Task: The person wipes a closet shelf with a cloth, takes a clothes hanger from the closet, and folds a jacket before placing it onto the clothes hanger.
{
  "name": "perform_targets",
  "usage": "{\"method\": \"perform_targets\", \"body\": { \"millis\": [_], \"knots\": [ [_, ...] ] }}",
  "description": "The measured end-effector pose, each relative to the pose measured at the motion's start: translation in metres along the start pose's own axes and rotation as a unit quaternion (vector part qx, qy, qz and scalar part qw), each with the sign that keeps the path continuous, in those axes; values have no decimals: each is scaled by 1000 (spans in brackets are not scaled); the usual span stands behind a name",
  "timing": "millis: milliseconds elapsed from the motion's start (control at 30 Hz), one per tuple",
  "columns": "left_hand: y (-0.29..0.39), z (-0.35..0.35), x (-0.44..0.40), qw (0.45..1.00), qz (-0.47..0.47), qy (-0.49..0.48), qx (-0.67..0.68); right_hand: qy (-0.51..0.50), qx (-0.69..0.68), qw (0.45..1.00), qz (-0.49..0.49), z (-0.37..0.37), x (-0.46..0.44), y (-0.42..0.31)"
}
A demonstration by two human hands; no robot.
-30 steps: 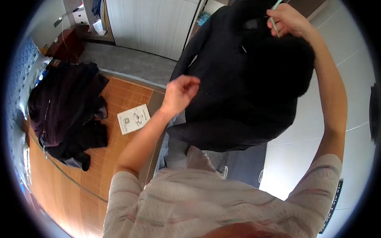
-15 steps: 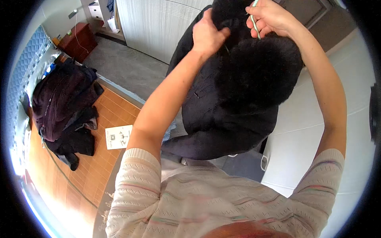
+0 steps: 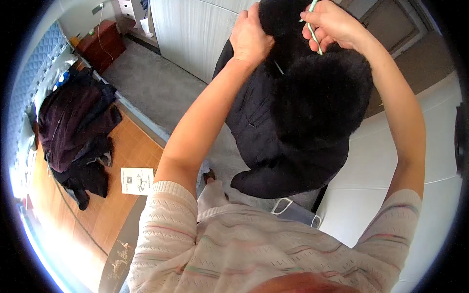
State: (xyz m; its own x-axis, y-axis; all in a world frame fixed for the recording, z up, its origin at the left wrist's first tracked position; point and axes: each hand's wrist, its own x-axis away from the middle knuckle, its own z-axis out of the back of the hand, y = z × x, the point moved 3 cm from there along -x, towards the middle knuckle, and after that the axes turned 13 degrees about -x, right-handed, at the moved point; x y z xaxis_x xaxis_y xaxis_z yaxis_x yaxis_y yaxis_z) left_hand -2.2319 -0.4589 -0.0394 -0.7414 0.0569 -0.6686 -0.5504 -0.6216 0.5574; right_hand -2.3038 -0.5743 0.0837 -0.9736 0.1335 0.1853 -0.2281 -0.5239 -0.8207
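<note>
A black coat (image 3: 293, 168) with a thick furry collar (image 3: 317, 97) hangs in front of me, held up by both hands. My left hand (image 3: 251, 36) is closed on the coat's upper left edge, with its fingertips partly hidden. Between the fingers of my right hand (image 3: 337, 24) is a thin pale green clothes hanger (image 3: 313, 29), of which only a rod-like part shows against the black fur. A short pale strip (image 3: 278, 67) also shows on the dark cloth below my left hand; I cannot tell whether it belongs to the hanger.
Dark clothes (image 3: 78, 127) lie heaped on the bed's tan mat (image 3: 97, 210), near a white printed card (image 3: 137, 181). A red-brown cabinet (image 3: 101, 45) stands at the far left. White padded furniture (image 3: 391, 146) is close on the right. Below the coat is a bag with white handles (image 3: 282, 206).
The coat has shifted slightly right and its lower edge has swung away from my body. My left hand has moved a little left. Both hands keep their hold.
</note>
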Motion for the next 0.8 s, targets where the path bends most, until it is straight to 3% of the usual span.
{"method": "perform_targets", "body": {
  "millis": [67,167,200,267,300,367,400,433,500,700,733,800],
  "knots": [
    [-21,-18,-14,998,-35,44,-39,-1,6,1000,-12,8,-20,4],
    [-38,-37,-24,993,-67,43,-89,-23,56,996,62,16,-41,4],
    [-37,-41,-29,995,-69,32,-68,-1,49,995,87,21,-52,8],
    [-37,-57,-38,998,-65,7,-25,-31,65,997,33,39,-82,15],
    [-46,-70,-49,994,-33,-36,101,-46,74,996,5,48,-96,17],
    [-71,-89,-70,931,32,-119,344,-5,17,1000,-1,53,-110,15],
    [-66,-81,-77,850,110,-183,482,14,-13,1000,-4,55,-118,16],
    [-72,-96,-84,849,99,-187,484,12,-19,1000,-2,59,-126,16],
    [-75,-114,-92,908,80,-243,333,4,-26,1000,10,63,-140,11],
    [-106,-136,-125,816,190,-222,499,-60,-29,997,50,78,-191,8],
    [-108,-138,-127,779,164,-221,564,-76,-28,995,55,79,-199,7],
    [-114,-141,-131,681,205,-203,673,-79,-9,995,68,81,-218,0]
  ]
}}
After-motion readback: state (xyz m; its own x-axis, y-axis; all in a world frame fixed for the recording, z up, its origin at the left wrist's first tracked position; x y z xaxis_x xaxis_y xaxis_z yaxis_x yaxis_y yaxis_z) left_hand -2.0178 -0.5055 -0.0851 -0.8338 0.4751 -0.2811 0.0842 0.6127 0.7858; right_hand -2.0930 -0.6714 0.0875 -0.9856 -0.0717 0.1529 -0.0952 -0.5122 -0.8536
